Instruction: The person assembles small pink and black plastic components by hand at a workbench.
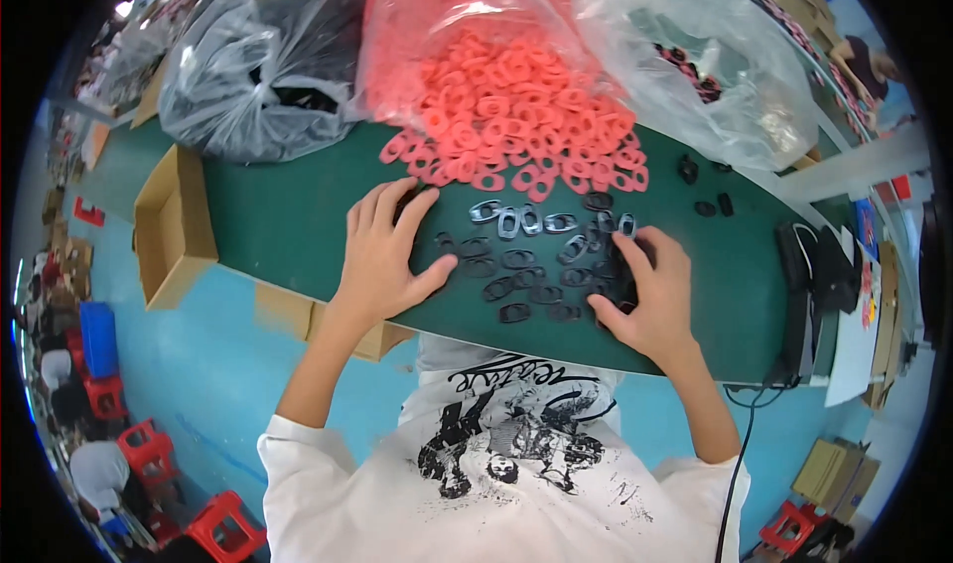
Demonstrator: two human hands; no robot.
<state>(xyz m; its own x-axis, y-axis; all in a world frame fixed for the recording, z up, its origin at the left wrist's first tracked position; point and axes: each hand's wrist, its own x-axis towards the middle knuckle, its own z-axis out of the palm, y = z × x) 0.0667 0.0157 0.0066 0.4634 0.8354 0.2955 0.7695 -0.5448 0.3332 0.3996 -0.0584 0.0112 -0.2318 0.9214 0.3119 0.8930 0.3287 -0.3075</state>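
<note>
A green table [278, 220] crosses a workroom above a blue floor [199, 364]. At its left end stands an open cardboard box [187, 206], then a clear bag with dark contents [238, 86]. The left hand [382, 255] is spread, thumb apart, beside the dark oval pieces [518, 259], which lie scattered between both hands, just nearer the person than the red rings [556, 116]. The right hand [655, 295] curves around their right edge, thumb and forefinger parted; its palm is hidden. Farther right lie a few black bits [705, 209]. Pieces this small should handle best with light fingertips, in one layer, well away from the rings.
</note>
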